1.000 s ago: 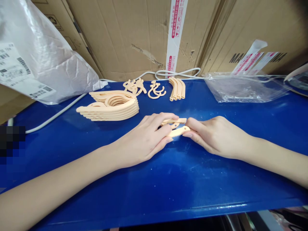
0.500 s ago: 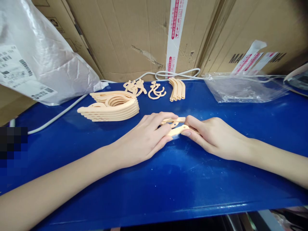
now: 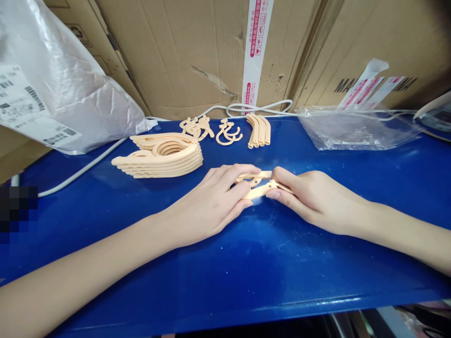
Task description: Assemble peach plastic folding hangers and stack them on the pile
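Note:
My left hand is closed over a cream plastic hanger piece with holes near its end, just above the table; much of the piece is under the fingers. My right hand is closed in a pinch on a thin cream hanger arm, which meets the end of the left-hand piece. Most of this arm is hidden in the palm. Behind my left hand lies a stack of folded hanger pieces. Farther back are loose hanger hooks, a second heap of hooks and several curved hanger arms side by side.
All this rests on a blue table. Cardboard boxes stand along its back. A silvery mailing bag leans at the left, and a clear plastic bag lies at the back right. A white cable runs along the rear.
The right-hand arm and fingertips have shifted slightly at the joint, and a small knob now shows at the piece's end. My left hand has stayed in place.

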Tool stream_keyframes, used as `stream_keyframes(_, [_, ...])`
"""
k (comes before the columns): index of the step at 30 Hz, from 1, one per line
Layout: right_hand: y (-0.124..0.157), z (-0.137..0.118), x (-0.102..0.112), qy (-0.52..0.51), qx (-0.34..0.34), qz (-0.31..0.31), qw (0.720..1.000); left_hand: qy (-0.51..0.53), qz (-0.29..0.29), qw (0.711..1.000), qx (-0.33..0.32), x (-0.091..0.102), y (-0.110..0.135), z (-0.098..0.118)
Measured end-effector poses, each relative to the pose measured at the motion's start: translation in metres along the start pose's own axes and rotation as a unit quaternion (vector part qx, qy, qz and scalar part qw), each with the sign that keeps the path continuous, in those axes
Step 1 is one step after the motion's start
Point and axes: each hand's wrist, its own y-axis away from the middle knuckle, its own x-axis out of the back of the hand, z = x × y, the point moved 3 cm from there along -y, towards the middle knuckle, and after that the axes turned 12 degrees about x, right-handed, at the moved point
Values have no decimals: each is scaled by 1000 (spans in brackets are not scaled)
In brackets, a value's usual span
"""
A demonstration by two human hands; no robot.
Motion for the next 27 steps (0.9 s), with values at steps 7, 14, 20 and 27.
stream_keyframes(7, [0, 1, -1, 1, 39, -3, 999, -4, 6, 1000, -6, -1, 2, -1])
stream_keyframes(14, [1, -3, -3, 169, 102, 37, 980, 8, 2, 1000, -9, -2, 1, 0])
stream_keyframes(20, [1, -4, -4, 209, 123, 47, 969, 19, -12, 1000, -5, 0, 0, 1])
stream_keyframes(27, [1, -4, -6, 225, 143, 51, 963, 18, -13, 1000, -6, -2, 0, 0])
